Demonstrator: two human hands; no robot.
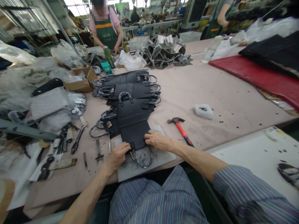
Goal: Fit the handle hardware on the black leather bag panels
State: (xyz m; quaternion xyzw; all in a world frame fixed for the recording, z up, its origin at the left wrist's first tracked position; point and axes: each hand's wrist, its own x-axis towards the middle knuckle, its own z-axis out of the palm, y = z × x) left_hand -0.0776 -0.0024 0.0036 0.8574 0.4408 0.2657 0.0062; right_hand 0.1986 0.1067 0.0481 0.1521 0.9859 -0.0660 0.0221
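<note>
A black leather bag panel [133, 132] lies in front of me, its near end on a pale cutting board [163, 157] with dark specks. A plastic-wrapped handle [145, 166] loops from its near edge toward me. My left hand [118, 154] pinches the panel's near left corner beside the handle's base. On the near right side, my right hand [157, 140] has its fingers closed on the panel's edge. Under the far part are more black bag panels [130, 88] with wrapped handles and metal clasps. A claw hammer [181, 129] with a red handle lies right of my right hand.
Left of the board lie a metal punch [85, 161], another metal tool [98, 151] and a wooden-handled hammer [58, 165]. A white block [203, 111] holds small dark bits. Grey pieces [163, 51] are heaped at the back, near a co-worker [106, 29] in an apron.
</note>
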